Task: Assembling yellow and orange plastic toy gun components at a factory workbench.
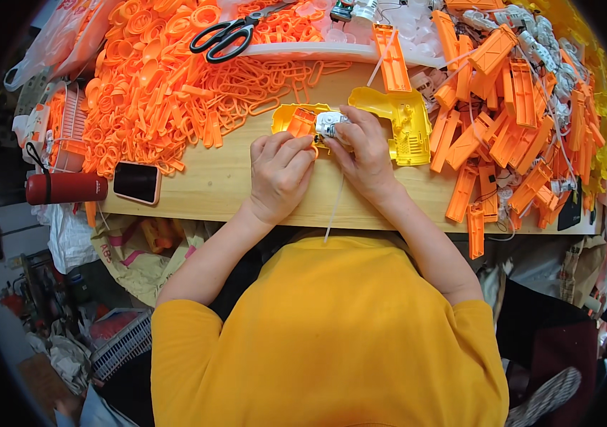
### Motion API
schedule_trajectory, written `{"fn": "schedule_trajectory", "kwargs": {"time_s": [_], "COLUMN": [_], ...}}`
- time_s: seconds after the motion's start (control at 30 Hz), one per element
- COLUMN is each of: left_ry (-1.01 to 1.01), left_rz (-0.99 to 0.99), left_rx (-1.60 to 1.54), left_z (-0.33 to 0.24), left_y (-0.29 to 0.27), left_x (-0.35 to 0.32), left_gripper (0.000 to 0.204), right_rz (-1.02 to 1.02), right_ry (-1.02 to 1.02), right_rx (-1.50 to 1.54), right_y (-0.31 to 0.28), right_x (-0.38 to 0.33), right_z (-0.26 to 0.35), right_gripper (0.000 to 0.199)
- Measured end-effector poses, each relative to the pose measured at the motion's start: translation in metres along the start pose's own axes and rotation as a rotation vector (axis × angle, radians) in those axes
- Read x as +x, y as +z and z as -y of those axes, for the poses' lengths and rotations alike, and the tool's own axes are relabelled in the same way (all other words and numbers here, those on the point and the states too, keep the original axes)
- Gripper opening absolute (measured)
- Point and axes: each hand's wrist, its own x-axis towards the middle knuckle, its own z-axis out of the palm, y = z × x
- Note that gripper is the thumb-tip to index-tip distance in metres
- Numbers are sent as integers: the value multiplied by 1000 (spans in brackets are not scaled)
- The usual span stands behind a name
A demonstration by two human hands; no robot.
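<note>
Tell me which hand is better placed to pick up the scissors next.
Left, probably. The scissors lie at the table's far left, on the left hand side. The right hand is pressing the small white part into the yellow shell.

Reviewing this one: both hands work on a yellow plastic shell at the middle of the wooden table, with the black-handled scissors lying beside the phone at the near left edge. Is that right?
Not quite. In the head view the scissors lie at the far side on the orange parts, not beside the phone. The rest holds: the left hand and right hand work on the yellow shell on the table.
</note>
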Motion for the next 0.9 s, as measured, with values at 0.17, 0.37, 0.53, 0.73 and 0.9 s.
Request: {"fn": "schedule_trajectory", "kwargs": {"time_s": [0.17,0.37,0.53,0.73,0.9], "left_ry": [-10,50,55,23,-298], "left_rz": [6,66,164,-80,-101], "left_rx": [40,60,-25,-274,-423], "left_z": [-1,4,4,34,68], "left_y": [3,4,-12,-15,27], "left_x": [-2,1,16,91,171], "left_gripper": [14,11,10,10,22], "right_rz": [1,4,-8,12,5], "right_ry": [-5,-25,-11,8,-6], "right_rx": [-1,-21,-8,6,-1], "right_y": [0,0,-1,-1,-2], "right_x": [0,4,2,1,2], "right_z": [-1,-1,2,3,2], "right_gripper": [34,34,34,35,35]}}
